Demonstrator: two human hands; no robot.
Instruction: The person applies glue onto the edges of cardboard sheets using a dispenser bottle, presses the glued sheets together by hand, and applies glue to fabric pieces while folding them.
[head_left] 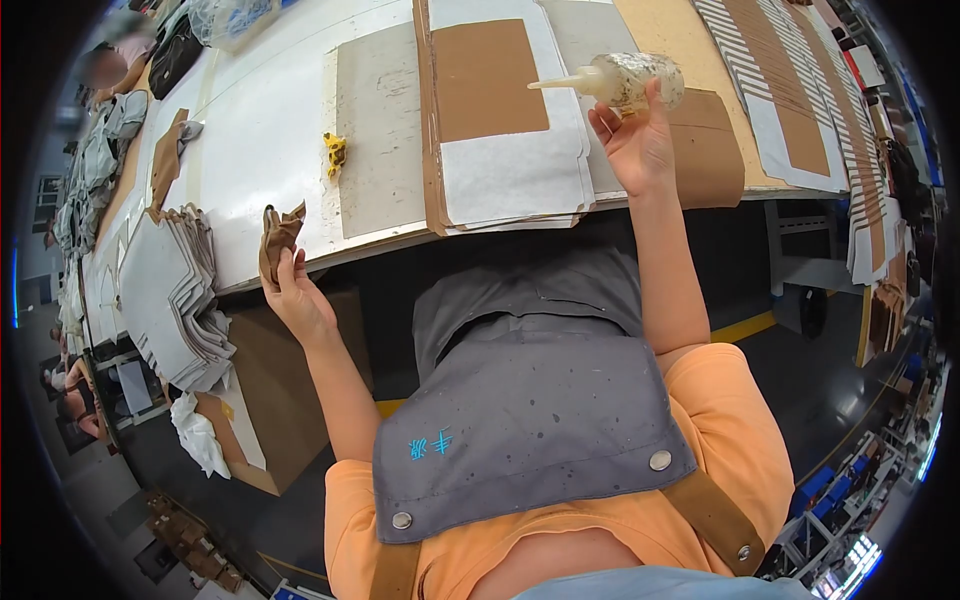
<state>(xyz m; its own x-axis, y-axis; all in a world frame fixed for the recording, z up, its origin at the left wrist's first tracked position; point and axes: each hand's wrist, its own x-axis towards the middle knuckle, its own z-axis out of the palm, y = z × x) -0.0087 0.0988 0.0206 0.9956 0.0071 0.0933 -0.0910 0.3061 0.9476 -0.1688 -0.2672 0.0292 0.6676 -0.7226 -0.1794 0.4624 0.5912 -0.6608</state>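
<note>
In the head view my right hand [638, 140] is closed around a clear squeeze bottle [640, 82] with a long pointed nozzle. The bottle lies on its side in the air, nozzle towards the left, and its wall is smeared with residue. Low at the table's front edge, my left hand [297, 290] pinches a crumpled piece of brown material [280, 240]. Between the hands lies a stack of white sheets [515, 185] with a brown rectangle [490, 80] on top. A brown folded sheet [705, 150] rests just beyond my right wrist.
A small yellow-and-black object [334, 154] lies on the white table [260, 130]. Grey layered pieces [175, 290] hang over the left edge, above a cardboard box [285, 390]. Striped panels [780, 90] lie at the right. Another person [125, 60] is at the far left.
</note>
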